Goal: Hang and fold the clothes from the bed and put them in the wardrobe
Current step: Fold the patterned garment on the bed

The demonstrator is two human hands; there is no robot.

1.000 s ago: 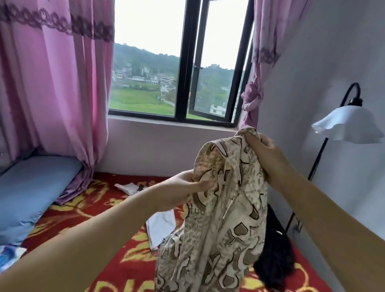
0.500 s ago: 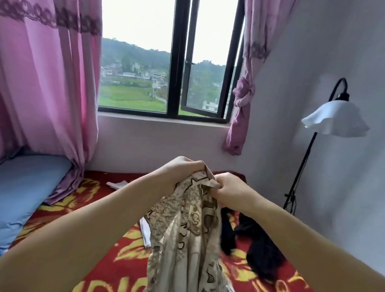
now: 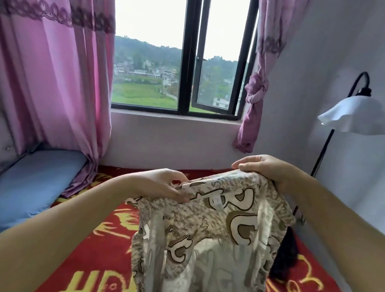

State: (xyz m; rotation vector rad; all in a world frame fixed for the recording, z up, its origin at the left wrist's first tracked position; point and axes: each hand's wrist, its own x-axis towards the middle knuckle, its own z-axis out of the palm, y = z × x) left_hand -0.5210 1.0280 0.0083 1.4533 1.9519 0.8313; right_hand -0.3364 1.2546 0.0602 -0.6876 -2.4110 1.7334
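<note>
A thin beige and brown patterned garment [image 3: 206, 241] hangs spread in front of me over the bed. My left hand [image 3: 162, 184] pinches its top edge at the left. At the right corner of that edge my right hand [image 3: 262, 168] grips the cloth from above, a little higher than the left. A small white label shows near the top middle. Partly hidden behind the garment, a black piece of clothing [image 3: 286, 255] lies on the bed at the right.
The bed carries a red cover with yellow patterns [image 3: 104, 253] and a blue pillow [image 3: 26, 187] at the left. Pink curtains [image 3: 52, 69] flank a window [image 3: 183, 55] ahead. A floor lamp with a white shade [image 3: 355, 115] stands by the right wall.
My hands have moved apart along the garment's top edge, and the bunched cloth is now spread wide. A second ago my right hand held it up high; it is lower now.
</note>
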